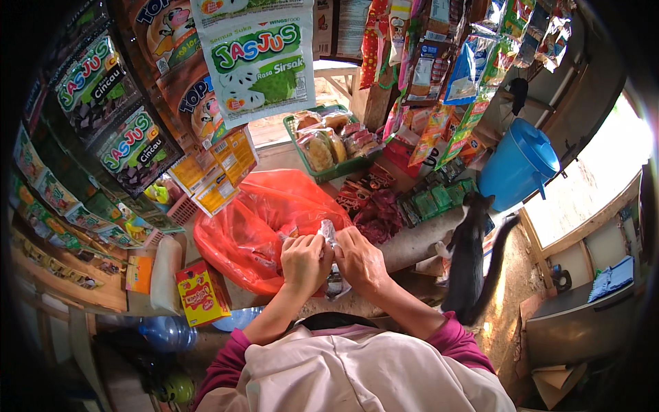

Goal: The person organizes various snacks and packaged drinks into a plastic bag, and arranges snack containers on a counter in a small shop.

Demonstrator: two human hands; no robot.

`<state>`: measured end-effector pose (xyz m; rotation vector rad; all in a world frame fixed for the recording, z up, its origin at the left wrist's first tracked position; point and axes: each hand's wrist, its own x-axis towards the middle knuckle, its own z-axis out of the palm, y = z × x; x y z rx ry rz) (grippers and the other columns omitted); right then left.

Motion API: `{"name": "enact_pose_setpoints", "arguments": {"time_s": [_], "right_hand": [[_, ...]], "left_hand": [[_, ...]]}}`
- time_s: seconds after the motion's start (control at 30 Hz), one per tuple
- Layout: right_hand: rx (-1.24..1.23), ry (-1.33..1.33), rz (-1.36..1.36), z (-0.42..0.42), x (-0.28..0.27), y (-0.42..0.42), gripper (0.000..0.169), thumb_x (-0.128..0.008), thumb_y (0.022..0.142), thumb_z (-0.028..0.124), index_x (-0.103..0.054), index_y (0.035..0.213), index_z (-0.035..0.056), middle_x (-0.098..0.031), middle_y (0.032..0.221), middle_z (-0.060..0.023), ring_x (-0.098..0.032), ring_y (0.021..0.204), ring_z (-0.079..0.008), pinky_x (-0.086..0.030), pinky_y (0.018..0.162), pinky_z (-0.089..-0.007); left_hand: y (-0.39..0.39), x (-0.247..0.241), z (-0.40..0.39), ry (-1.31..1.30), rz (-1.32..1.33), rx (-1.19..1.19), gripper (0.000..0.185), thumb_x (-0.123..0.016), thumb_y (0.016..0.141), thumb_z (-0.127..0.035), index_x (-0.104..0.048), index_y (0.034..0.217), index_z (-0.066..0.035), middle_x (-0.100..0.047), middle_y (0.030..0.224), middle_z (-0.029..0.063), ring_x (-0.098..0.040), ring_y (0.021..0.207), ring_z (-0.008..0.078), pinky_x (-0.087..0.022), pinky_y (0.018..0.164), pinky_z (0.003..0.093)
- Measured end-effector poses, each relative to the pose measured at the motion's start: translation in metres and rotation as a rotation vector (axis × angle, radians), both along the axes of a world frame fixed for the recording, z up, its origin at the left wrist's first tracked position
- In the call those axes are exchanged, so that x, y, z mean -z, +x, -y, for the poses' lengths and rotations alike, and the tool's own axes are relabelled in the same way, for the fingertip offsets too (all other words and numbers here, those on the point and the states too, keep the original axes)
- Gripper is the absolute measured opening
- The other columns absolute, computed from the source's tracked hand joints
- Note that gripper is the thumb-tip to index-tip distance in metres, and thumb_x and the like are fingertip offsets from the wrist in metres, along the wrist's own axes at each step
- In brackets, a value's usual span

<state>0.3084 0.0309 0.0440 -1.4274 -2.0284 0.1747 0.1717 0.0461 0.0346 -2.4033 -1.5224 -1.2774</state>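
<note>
Both my hands are close together over the near edge of the counter. My left hand (305, 261) and my right hand (362, 260) each grip a clear plastic bag (328, 229) near its upper part. The bag's lower end (335, 288) hangs below my fingers and holds something dark that I cannot make out. My fingers hide the middle of it. Just beyond and to the left lies a large red plastic bag (273, 201), spread open, with some packets partly visible inside. A dark red crumpled plastic bag (381, 219) lies beyond my right hand.
Drink-powder sachets (260, 62) hang at the upper left, more packets (466, 67) at the upper right. A green basket (329, 172) of wrapped breads stands at the back. A black-and-white cat (466, 262) stands at right below a blue lidded bucket (515, 165). A yellow-red box (202, 293) sits left.
</note>
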Motion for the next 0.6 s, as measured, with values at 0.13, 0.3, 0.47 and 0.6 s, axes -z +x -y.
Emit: {"name": "enact_pose_setpoints", "arguments": {"time_s": [0.13,0.3,0.47,0.6], "right_hand": [[-0.083,0.092,0.073,-0.007,-0.001,0.004,0.011,-0.053,0.084,0.014,-0.049,0.084,0.0043,-0.052,0.084,-0.012,-0.059,0.083,-0.0289,-0.051,0.065,-0.0392],[-0.01,0.003,-0.045,0.002,-0.004,-0.003,0.011,-0.054,0.083,0.012,-0.048,0.086,0.0034,-0.052,0.083,-0.0145,-0.058,0.076,-0.0341,-0.049,0.063,-0.0423],[0.048,0.003,-0.125,0.002,0.004,-0.007,0.011,-0.053,0.084,0.014,-0.047,0.086,0.0044,-0.052,0.083,-0.0153,-0.057,0.072,-0.0353,-0.047,0.06,-0.0443],[-0.017,0.034,-0.03,-0.004,-0.002,-0.005,0.014,-0.053,0.085,0.017,-0.048,0.083,0.0043,-0.053,0.082,-0.0137,-0.06,0.075,-0.0313,-0.05,0.06,-0.041]], "left_hand": [[0.0,-0.008,-0.001,-0.175,-0.04,-0.065,0.015,-0.061,0.074,-0.018,-0.053,0.068,-0.006,-0.061,0.062,0.0123,-0.062,0.063,0.0279,-0.044,0.07,0.0383],[-0.002,-0.007,-0.003,-0.207,-0.109,-0.032,0.013,-0.06,0.074,-0.019,-0.055,0.071,-0.008,-0.061,0.059,0.0113,-0.061,0.057,0.0281,-0.044,0.069,0.037],[0.0,-0.001,-0.003,-0.148,-0.042,-0.029,0.013,-0.059,0.075,-0.017,-0.055,0.068,-0.007,-0.059,0.056,0.0119,-0.059,0.054,0.0282,-0.042,0.066,0.0372],[-0.003,-0.006,-0.004,-0.078,-0.033,0.01,0.017,-0.057,0.078,-0.016,-0.053,0.064,-0.007,-0.056,0.054,0.0126,-0.058,0.054,0.0288,-0.041,0.063,0.0382]]}}
